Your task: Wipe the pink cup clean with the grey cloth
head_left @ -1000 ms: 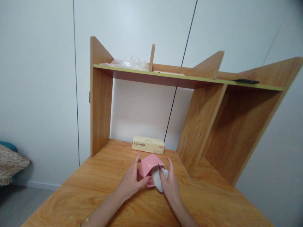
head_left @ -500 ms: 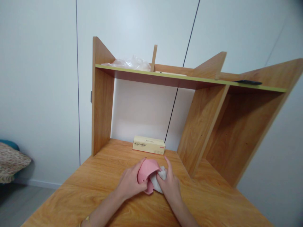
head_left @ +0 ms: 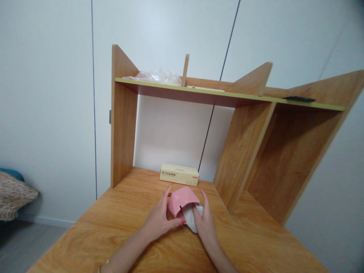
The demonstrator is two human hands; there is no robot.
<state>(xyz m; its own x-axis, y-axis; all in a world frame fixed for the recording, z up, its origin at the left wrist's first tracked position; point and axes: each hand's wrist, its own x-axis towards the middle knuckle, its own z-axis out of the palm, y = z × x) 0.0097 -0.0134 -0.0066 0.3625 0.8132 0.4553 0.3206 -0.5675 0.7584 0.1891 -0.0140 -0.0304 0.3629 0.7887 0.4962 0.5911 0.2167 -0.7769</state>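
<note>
Low over the wooden desk, a pink hollow object [head_left: 184, 196], like a small angular bowl or holder with a notch in its rim, is tilted with its opening toward me and to the right. My left hand [head_left: 158, 219] grips it from the left, thumb along the lower rim and fingers behind. My right hand [head_left: 205, 222] holds a white cloth [head_left: 190, 218] at that opening, its fingers partly inside the pink object. The right index finger points up beside the pink object. Part of the cloth is hidden within.
Behind my hands a cream cling-film box [head_left: 179, 174] lies on the desk [head_left: 119, 223]. A wooden shelf unit [head_left: 123, 132] rises at the back, with a clear plastic bag [head_left: 156, 77] and a dark flat object [head_left: 299, 99] on top. Patterned fabric [head_left: 17, 195] is at far left.
The pink object has turned so its opening shows more toward me, and it sits slightly farther right. My right fingers with the cloth reach deeper into it. My left grip has shifted around the rim.
</note>
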